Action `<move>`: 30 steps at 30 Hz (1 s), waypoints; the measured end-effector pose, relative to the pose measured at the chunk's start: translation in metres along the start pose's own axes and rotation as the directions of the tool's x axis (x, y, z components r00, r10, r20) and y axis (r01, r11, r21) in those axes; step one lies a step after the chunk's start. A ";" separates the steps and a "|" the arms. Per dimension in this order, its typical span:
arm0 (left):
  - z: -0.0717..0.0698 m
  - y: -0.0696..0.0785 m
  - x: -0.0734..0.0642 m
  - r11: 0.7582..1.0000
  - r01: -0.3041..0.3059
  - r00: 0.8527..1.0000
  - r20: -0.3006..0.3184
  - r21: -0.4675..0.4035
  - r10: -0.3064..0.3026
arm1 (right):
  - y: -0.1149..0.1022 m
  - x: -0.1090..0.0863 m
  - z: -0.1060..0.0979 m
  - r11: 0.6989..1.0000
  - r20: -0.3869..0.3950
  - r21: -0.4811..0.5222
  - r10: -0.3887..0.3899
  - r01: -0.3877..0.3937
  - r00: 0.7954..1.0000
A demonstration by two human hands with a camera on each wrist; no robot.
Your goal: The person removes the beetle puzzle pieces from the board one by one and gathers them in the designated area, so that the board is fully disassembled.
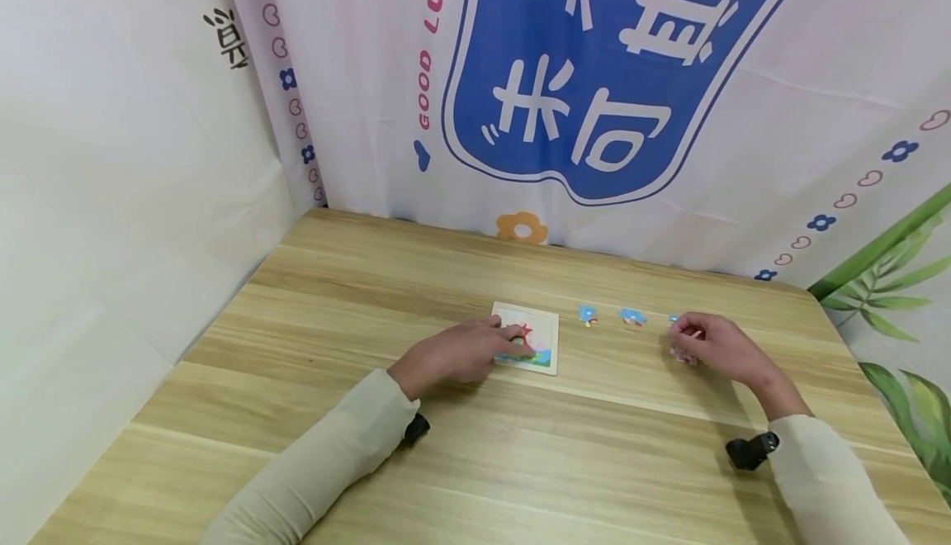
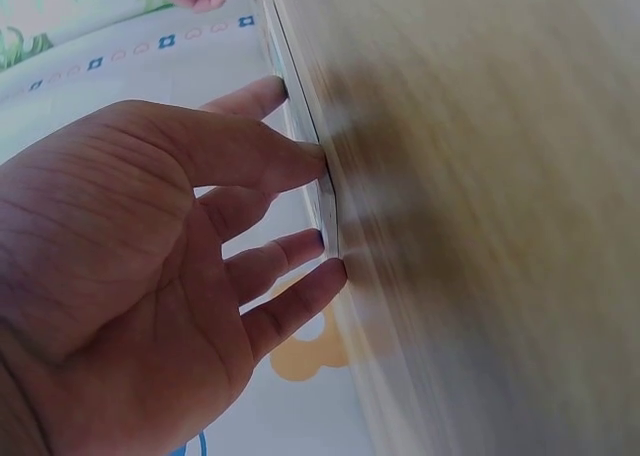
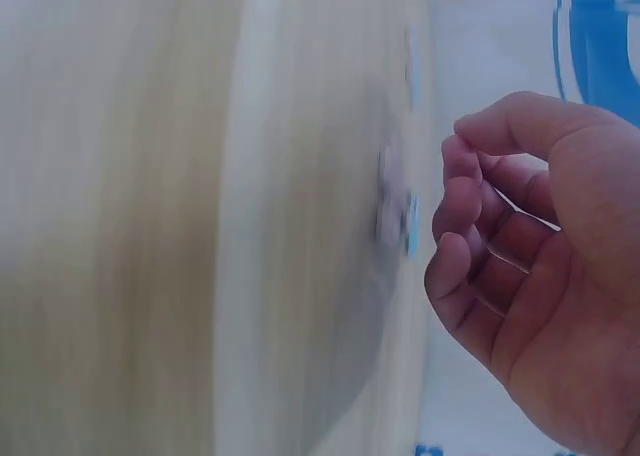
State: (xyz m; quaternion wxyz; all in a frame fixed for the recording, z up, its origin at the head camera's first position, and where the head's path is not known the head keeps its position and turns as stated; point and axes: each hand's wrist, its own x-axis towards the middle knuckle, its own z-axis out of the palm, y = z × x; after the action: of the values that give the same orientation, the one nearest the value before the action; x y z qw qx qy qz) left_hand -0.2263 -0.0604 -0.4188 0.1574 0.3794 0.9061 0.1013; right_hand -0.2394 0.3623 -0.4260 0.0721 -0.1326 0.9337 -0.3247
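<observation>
Beige-sleeved, the left hand (image 1: 459,351) rests spread, nearly straight fingers on the picture board (image 1: 546,332), steadying it on the bench (image 1: 535,471). Rightward lie blue pieces (image 1: 631,315), then a pinkish piece (image 1: 683,357) by the right hand (image 1: 712,347), whose fingers curl inward, nothing visible between them. Picking out a piece seems the step in hand; the next move likely calls for a neat fingertip pinch. Behind, the curtain (image 1: 364,132) reads "GOOD LUCK", then "未来可期" on blue, partly cut off.

Light-brown wood-grain table (image 1: 565,454); white printed cloth (image 1: 371,165) behind far edge, bearing blue panel (image 1: 587,74) with white characters, pink "GOOD LUCK" lettering (image 1: 424,80), orange flower (image 1: 508,227); green leaf print (image 1: 895,302) at right.
</observation>
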 end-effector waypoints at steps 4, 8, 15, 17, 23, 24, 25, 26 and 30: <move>0.002 -0.001 0.001 1.000 0.002 1.000 0.002 0.004 -0.002 | -0.017 0.006 0.012 0.998 -0.001 0.010 -0.065 0.065 0.998; 0.004 -0.003 0.001 1.000 -0.010 1.000 -0.011 0.026 0.010 | -0.035 0.012 0.026 0.988 0.006 -0.022 -0.153 0.153 0.988; 0.005 -0.005 -0.003 0.993 -0.084 0.992 -0.089 0.087 0.092 | -0.062 0.023 0.051 0.973 0.073 0.003 -0.230 0.231 0.970; 0.004 -0.005 -0.003 0.992 -0.086 0.990 -0.101 0.091 0.095 | -0.068 0.028 0.058 0.968 0.093 0.009 -0.252 0.253 0.963; 0.004 -0.003 -0.003 0.996 -0.066 0.991 -0.108 0.062 0.072 | -0.090 0.040 0.074 0.948 0.137 0.043 -0.318 0.315 0.938; 0.003 -0.003 -0.003 0.996 -0.066 0.992 -0.108 0.056 0.072 | -0.093 0.041 0.076 0.946 0.141 0.043 -0.324 0.321 0.936; 0.003 -0.003 -0.003 0.996 -0.067 0.991 -0.109 0.054 0.073 | -0.096 0.043 0.079 0.944 0.145 0.045 -0.331 0.328 0.932; 0.003 -0.003 -0.003 0.996 -0.068 0.991 -0.109 0.052 0.074 | -0.099 0.045 0.081 0.942 0.150 0.048 -0.336 0.333 0.930; 0.003 -0.004 -0.002 0.996 -0.081 0.990 -0.113 0.040 0.085 | -0.109 0.051 0.089 0.934 0.162 0.043 -0.357 0.355 0.920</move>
State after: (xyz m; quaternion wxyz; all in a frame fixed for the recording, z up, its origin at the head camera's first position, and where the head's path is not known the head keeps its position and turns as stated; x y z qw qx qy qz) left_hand -0.2264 -0.0642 -0.4226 0.0939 0.4131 0.8987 0.1133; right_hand -0.2465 0.2130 -0.4299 0.0909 -0.3265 0.8826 -0.3259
